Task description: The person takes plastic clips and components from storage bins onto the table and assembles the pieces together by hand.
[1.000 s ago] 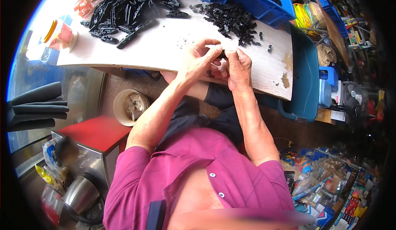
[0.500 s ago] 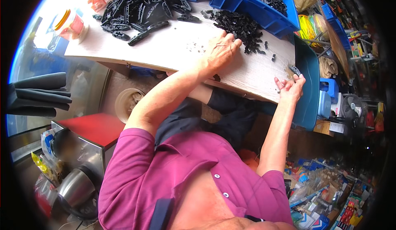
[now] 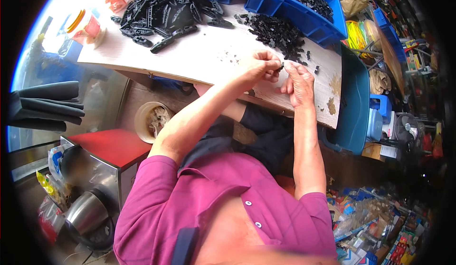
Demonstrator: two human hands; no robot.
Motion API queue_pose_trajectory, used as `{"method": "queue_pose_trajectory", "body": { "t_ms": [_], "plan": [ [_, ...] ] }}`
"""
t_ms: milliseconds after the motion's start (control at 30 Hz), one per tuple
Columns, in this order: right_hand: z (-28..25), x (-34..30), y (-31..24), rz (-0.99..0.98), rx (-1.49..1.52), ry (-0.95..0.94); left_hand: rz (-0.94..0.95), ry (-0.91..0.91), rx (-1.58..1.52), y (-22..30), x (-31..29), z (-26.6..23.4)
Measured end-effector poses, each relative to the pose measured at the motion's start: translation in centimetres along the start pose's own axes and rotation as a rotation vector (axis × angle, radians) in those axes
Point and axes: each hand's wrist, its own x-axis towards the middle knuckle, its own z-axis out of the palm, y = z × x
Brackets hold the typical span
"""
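Note:
My left hand [image 3: 265, 67] is closed in a pinch over the table, in front of the small-part pile. At its fingertips shows a small black plastic piece [image 3: 281, 67], mostly covered. My right hand [image 3: 300, 82] meets it there, thumb and forefinger pressed together beside the piece; whatever lies between them is hidden. Just beyond both hands spreads a pile of small black plastic pieces [image 3: 275, 31]. Farther left lies a heap of long black plastic parts [image 3: 161, 15] with slotted openings.
Blue bins [image 3: 297, 12] line the table's far side, one full of small black pieces. A teal bin [image 3: 354, 103] stands against the right edge of the table [image 3: 190, 58]. At the far left sits an orange-rimmed tub [image 3: 85, 28]. Below is a bucket [image 3: 142, 122] beside a red-topped cabinet [image 3: 107, 143].
My right hand has come left from the teal bin to my left hand; the long black part beside it no longer shows. My left hand has drawn back from the pile with a small piece.

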Motion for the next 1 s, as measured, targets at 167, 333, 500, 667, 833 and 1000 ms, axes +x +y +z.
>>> {"method": "queue_pose_trajectory", "body": {
  "t_ms": [167, 333, 500, 667, 833, 1000],
  "plan": [
    [0.8, -0.4, 0.0, -0.006, 0.004, 0.0, -0.089, 0.052, -0.166, -0.6, -1.2, 0.8],
    [0.5, -0.4, 0.3, -0.033, -0.017, -0.013, 0.004, 0.067, -0.221, -1.9, -1.5, 0.8],
    [0.7, -0.7, -0.2, -0.037, 0.039, -0.015, -0.003, 0.096, -0.259, -2.0, -1.2, 0.6],
    [0.8, -0.8, -0.7, 0.026, -0.037, -0.076, 0.009, 0.094, -0.212, -1.7, -1.3, 0.6],
    [-0.3, -0.5, 0.0, -0.015, -0.043, -0.142, 0.217, 0.188, 0.349, -1.1, -0.9, -1.3],
    [0.3, -0.9, 0.4, -0.056, 0.104, -0.103, 0.734, 0.796, 1.663, 4.7, 0.0, -9.1]
  ]
}}
